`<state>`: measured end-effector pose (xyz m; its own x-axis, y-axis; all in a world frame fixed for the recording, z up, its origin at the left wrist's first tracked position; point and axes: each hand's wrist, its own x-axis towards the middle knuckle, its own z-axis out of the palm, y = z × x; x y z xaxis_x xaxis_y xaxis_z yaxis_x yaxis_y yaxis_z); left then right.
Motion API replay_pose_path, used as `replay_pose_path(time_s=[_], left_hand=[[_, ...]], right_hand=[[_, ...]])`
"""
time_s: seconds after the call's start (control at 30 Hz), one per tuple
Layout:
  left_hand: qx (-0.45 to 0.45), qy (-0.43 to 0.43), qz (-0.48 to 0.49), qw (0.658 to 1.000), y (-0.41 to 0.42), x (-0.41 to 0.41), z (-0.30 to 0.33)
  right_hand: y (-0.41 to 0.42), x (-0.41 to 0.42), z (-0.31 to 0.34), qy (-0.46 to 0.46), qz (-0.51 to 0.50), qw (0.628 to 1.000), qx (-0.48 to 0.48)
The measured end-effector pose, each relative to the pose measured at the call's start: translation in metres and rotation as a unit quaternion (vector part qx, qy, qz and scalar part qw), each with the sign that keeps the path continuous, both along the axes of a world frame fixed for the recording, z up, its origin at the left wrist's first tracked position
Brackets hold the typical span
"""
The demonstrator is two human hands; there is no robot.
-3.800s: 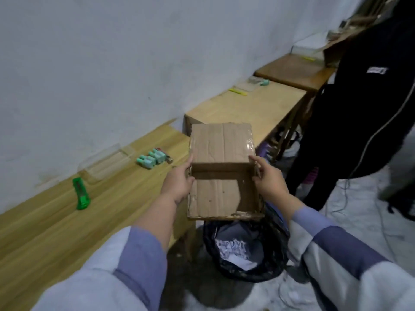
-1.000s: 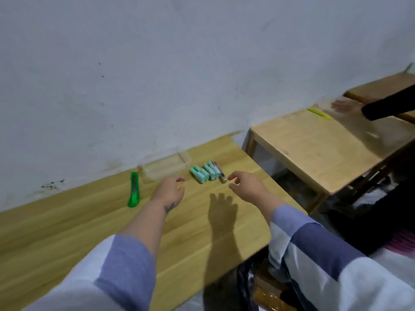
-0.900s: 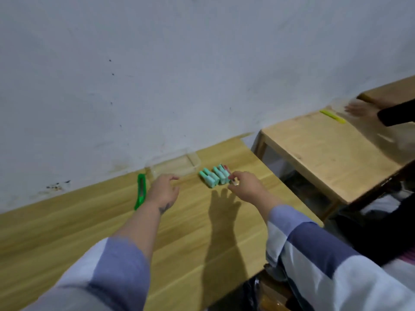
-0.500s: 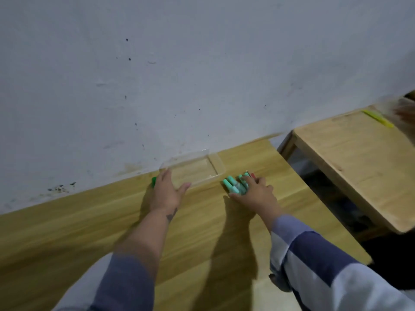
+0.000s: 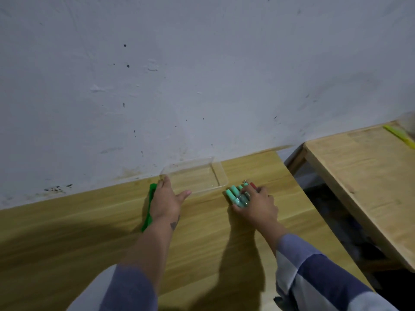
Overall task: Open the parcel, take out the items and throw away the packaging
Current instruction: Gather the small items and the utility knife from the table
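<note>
Several small teal tubes (image 5: 235,195) lie bunched on the wooden table (image 5: 89,232), with a red-tipped one at the far side. My right hand (image 5: 258,205) lies over them, fingers curled around the bunch. A clear plastic tray (image 5: 195,176) sits against the wall just left of the tubes. My left hand (image 5: 166,200) rests flat at the tray's left front corner, thumb along its front rim and fingers on its left edge. A green utility knife (image 5: 148,209) lies under and beside that hand. The cardboard parcel box is out of view.
A white wall runs along the table's far edge. A second, lighter wooden table (image 5: 363,176) stands to the right across a dark gap, with a yellow-green object (image 5: 399,135) at its far corner.
The box I held over the black bin bag is gone from view. Both hands reached to the table; the right closed over the teal tubes, the left settled on the tray's corner.
</note>
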<state>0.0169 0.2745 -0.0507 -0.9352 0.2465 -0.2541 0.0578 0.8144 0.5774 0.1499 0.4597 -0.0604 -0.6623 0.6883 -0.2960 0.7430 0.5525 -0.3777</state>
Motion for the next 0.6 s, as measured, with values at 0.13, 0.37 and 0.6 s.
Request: replay_pose_path(time_s=[0.13,0.37,0.6], left_hand=[[-0.003,-0.005,0.002,1.000,0.001,0.000,0.000],[0.027,-0.014,0.012,0.999,0.007,0.004,-0.004],[0.026,-0.021,0.004,0.999,0.004,0.008,-0.004]], right_hand=[[0.012,0.002,0.000,0.017,0.014,1.000,-0.015],[0.038,-0.021,0.022,0.098,0.070,0.992,-0.026],[0.027,-0.075,0.047,0.061,0.318,0.946,0.027]])
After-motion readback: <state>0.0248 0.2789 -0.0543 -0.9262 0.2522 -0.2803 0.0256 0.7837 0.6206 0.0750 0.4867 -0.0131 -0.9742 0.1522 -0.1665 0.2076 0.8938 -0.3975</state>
